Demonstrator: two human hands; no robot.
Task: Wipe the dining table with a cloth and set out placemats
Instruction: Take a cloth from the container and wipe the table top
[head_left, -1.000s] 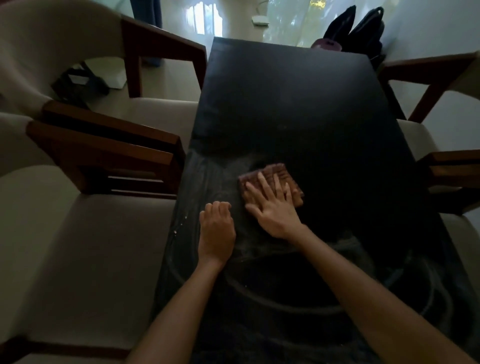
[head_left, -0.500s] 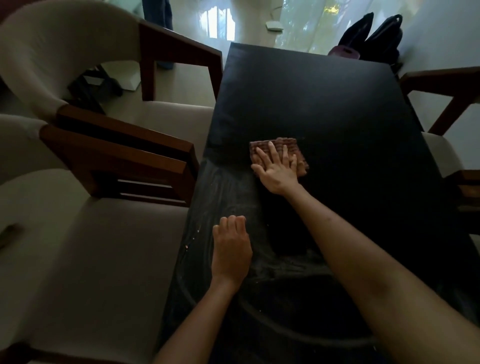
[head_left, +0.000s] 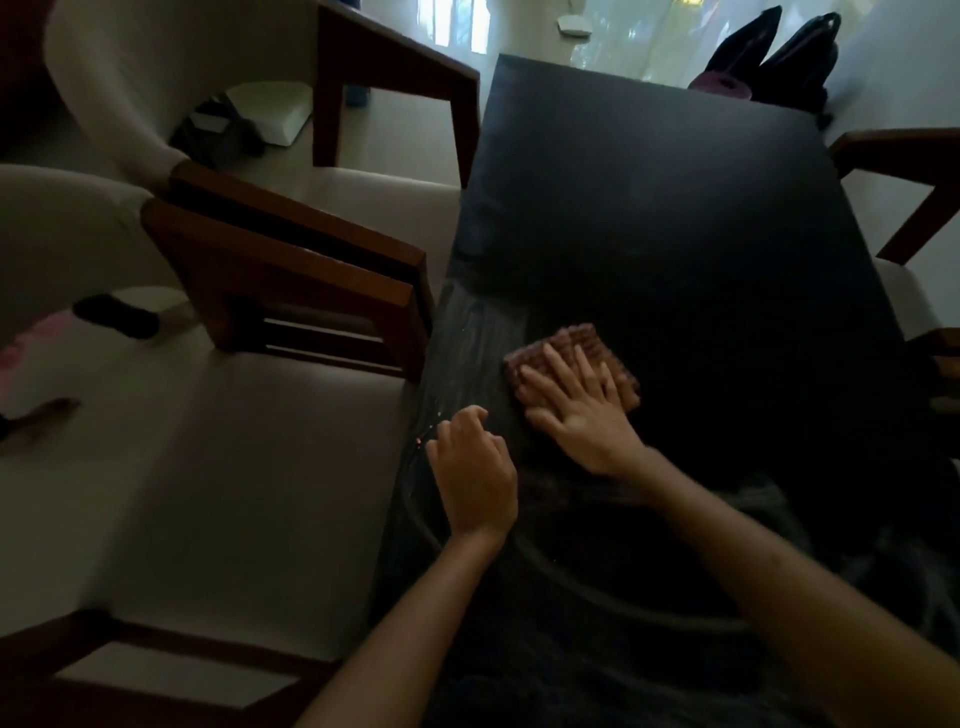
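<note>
While pressing the brown cloth (head_left: 576, 340) flat against the dark table (head_left: 675, 208), keeps the right hand (head_left: 582, 415) spread on top of it, fingers (head_left: 540, 382) wide and straight, pinning rather than gripping. Rests the left hand (head_left: 475, 473) just beside it on the table near the left edge, fingers curled under and holding nothing. Puts the cloth left of centre, about halfway up the table, at the border between the streaked near part (head_left: 483, 332) and the unmarked far part. Shows no placemats anywhere in view.

Likely trouble from here:
- Sweeping leftward could push the crumbs (head_left: 431, 431) by the left edge off onto the pale seat of the near chair (head_left: 234, 467), since nothing stops them at the rim.
- Pressing with an open palm only could let the cloth slip out or bunch on a fast stroke.
- Leaving the left hand planted could mean skipping the patch under it.
- Judging by the streaks, could smear residue about rather than lift it.

Room to move:
- Offers a long bare run ahead to the far end of the table.
- Crowds the left edge with a wooden armrest (head_left: 311, 291), close enough to catch knuckles on a wide stroke.
- Has another chair frame (head_left: 909, 176) off the right edge, well apart from both hands.
- Ends beside dark bags (head_left: 779, 47) past the far edge, so best to stop strokes short there.
</note>
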